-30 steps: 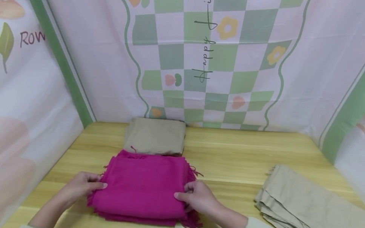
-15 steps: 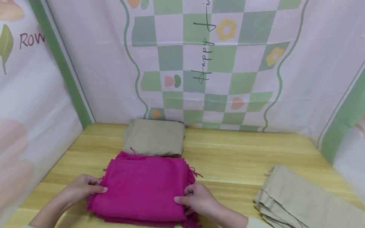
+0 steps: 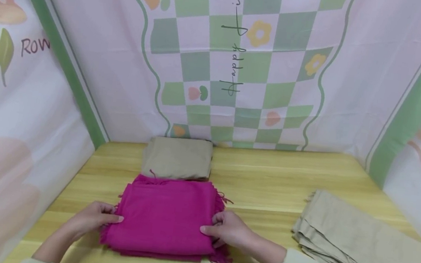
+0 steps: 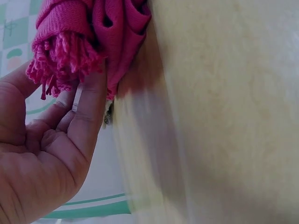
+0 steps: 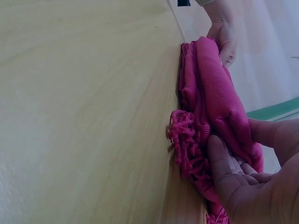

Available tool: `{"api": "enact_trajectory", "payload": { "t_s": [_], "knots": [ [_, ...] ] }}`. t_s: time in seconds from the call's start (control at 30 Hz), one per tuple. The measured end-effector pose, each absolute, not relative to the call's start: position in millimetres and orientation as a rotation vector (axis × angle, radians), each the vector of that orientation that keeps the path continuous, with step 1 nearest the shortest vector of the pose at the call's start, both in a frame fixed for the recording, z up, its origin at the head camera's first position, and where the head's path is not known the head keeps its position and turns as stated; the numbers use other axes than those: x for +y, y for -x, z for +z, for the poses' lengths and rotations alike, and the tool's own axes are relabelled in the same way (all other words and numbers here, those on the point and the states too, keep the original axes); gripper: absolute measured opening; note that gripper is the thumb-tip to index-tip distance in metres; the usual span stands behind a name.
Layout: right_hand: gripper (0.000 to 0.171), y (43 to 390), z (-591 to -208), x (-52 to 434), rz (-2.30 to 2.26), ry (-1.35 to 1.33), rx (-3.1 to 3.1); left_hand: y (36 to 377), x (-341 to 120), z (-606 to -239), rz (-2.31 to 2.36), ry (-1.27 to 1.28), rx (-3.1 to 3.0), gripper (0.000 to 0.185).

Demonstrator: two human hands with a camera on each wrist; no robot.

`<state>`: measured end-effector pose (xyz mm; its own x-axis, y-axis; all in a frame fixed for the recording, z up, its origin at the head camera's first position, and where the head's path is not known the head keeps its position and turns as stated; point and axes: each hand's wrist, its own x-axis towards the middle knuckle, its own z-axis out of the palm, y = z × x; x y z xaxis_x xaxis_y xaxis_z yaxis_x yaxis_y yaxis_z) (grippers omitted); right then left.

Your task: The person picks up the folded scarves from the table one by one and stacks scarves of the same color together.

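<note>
A light wooden table (image 3: pixel 288 176) stands enclosed by pink-and-green checkered, flower-printed cloth walls (image 3: pixel 243 61).

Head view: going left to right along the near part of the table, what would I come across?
Left hand → folded pink scarf → right hand → long beige cloth.

Head view: from above, looking forward and down across the wooden table (image 3: pixel 275 179) toward the patterned backdrop. Left wrist view: very close, low at table level, beside the left hand (image 4: pixel 42 154). Right wrist view: equally close and low, facing across the folded magenta scarf (image 5: pixel 210 107). Shared by all three: scarf and tabletop.
</note>
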<state>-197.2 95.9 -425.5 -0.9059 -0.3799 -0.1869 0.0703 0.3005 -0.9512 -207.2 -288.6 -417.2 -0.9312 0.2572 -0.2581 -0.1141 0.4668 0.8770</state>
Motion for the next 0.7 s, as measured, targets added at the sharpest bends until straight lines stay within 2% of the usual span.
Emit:
{"api": "enact_trajectory", "payload": {
  "t_s": [0.7],
  "knots": [
    [0.021,199,-413,106,-1.560,0.383,2.207,209,-286,-399,1.288,-0.202,2.505,0.023]
  ]
}}
